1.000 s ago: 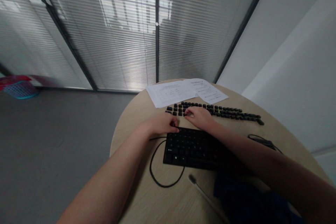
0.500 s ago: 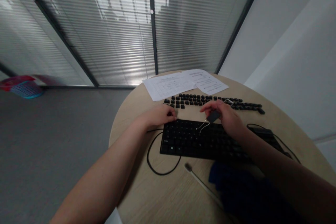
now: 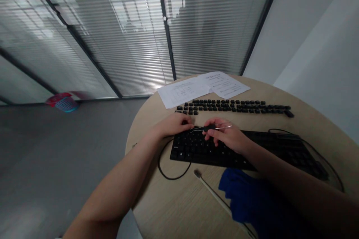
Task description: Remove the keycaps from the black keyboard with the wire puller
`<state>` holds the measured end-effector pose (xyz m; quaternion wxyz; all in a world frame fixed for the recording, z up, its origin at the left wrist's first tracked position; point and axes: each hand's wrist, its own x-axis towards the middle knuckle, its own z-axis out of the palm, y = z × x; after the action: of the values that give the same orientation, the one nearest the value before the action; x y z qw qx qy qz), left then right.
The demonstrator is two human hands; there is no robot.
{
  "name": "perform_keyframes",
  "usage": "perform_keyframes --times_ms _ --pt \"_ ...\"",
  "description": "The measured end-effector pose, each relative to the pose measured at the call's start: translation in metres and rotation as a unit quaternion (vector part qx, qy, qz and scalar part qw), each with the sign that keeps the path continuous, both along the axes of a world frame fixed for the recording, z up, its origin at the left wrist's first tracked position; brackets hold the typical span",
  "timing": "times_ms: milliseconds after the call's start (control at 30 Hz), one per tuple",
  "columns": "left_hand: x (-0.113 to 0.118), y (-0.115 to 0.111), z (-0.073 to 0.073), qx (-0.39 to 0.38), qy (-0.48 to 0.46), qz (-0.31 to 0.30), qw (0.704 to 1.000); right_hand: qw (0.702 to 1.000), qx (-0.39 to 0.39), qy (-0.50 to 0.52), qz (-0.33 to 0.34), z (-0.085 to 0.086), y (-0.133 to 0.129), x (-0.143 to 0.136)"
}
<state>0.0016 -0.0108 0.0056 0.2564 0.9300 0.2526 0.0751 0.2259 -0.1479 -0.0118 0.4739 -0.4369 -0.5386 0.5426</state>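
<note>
A black keyboard (image 3: 207, 148) lies across the table, many of its keys still seated on its left part. My left hand (image 3: 179, 123) has its fingers curled at the keyboard's top left edge, the thumb against it. In my right hand (image 3: 224, 134) is a wire keycap puller (image 3: 209, 127), pinched by its dark handle between thumb and fingers. Its wire prongs point left, over the top row near my left hand. The other wire end sticks out to the right above my palm. Whether the prongs touch a key I cannot tell.
Rows of loose black keycaps (image 3: 224, 105) lie beyond the keyboard. Printed sheets (image 3: 185, 91) are behind them. Nearer are a brush (image 3: 211, 192), a blue cloth (image 3: 238, 194) and a looped cable (image 3: 168, 177). A red and blue basket (image 3: 65, 103) stands on the floor.
My right hand has moved left and turned, so the puller's wires now point left instead of down toward the keys. My left hand stays at the keyboard's corner. The view has shifted slightly.
</note>
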Motion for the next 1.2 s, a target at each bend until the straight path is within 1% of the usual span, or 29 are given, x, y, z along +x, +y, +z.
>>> perform_keyframes --times_ms 67,200,267,400,533,600,733,967,1200 --pt "-0.001 0.001 0.0 -0.008 -0.003 -0.004 1.0 1.0 0.008 0.003 -0.005 0.0 0.0 0.0" --pt "-0.003 0.001 0.001 -0.025 -0.005 -0.011 1.0 0.998 0.016 0.01 -0.064 -0.001 -0.001 -0.003" --pt "-0.003 0.001 0.002 -0.033 -0.006 -0.012 0.999 0.997 0.015 -0.007 -0.078 -0.002 -0.003 -0.005" --pt "-0.004 0.0 0.003 -0.044 -0.011 -0.011 0.999 0.995 0.032 -0.077 -0.057 -0.002 -0.009 -0.007" --pt "-0.005 -0.001 0.004 -0.053 -0.013 -0.015 0.998 0.98 0.095 -0.166 -0.056 -0.006 -0.012 -0.006" --pt "-0.005 0.0 0.004 -0.055 -0.014 -0.019 0.998 0.972 0.122 -0.194 -0.055 -0.008 -0.013 -0.005" --pt "-0.004 0.002 0.003 -0.055 -0.01 -0.027 0.998 0.967 0.133 -0.216 -0.037 -0.009 -0.016 -0.005" --pt "0.001 0.003 0.003 -0.016 -0.014 -0.041 0.999 0.964 0.125 -0.234 -0.023 -0.003 -0.018 -0.007" --pt "0.002 0.003 0.005 -0.026 -0.007 -0.034 0.999 0.962 0.126 -0.242 0.002 0.0 -0.02 -0.005"
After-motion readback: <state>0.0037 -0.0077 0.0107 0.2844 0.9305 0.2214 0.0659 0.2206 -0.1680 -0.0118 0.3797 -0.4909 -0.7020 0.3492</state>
